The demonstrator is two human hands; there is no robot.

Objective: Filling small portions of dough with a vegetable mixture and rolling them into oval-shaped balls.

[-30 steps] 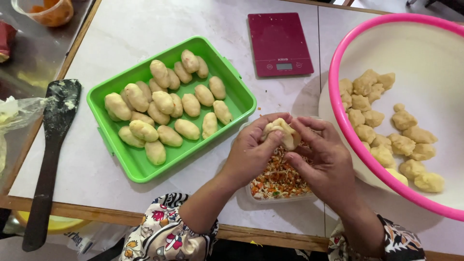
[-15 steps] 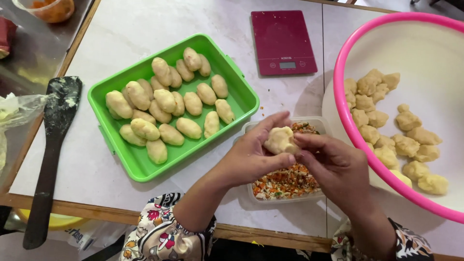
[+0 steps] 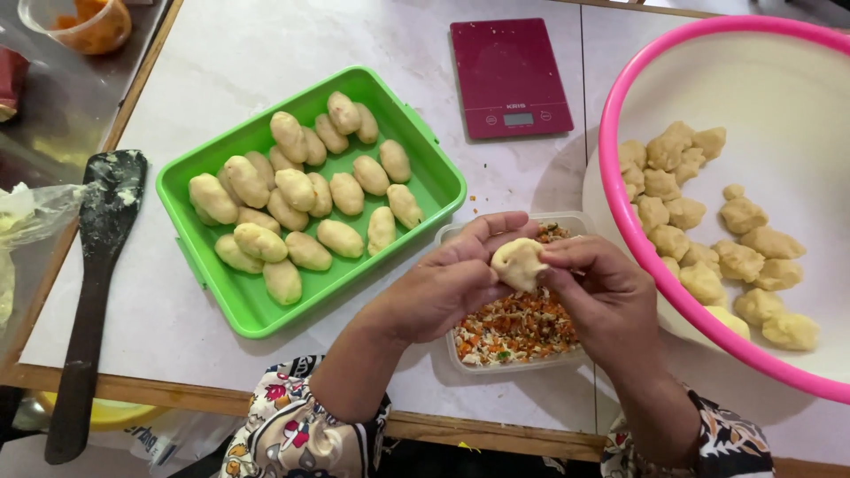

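Head view shows me a dark red flat scale [image 3: 509, 78] at the top middle, with a small grey screen. My left hand [image 3: 452, 283] cups a pale dough ball [image 3: 518, 263], fingers curled under it. My right hand [image 3: 602, 296] pinches the ball from the other side. Both sit in the lower middle, over a clear tub of chopped filling [image 3: 513, 327]. A green tray of shaped dough pieces [image 3: 221, 305] lies to the left. A pink bowl of dough lumps [image 3: 620, 208] fills the right. A black spatula [image 3: 93, 283] lies on the surface at the far left.
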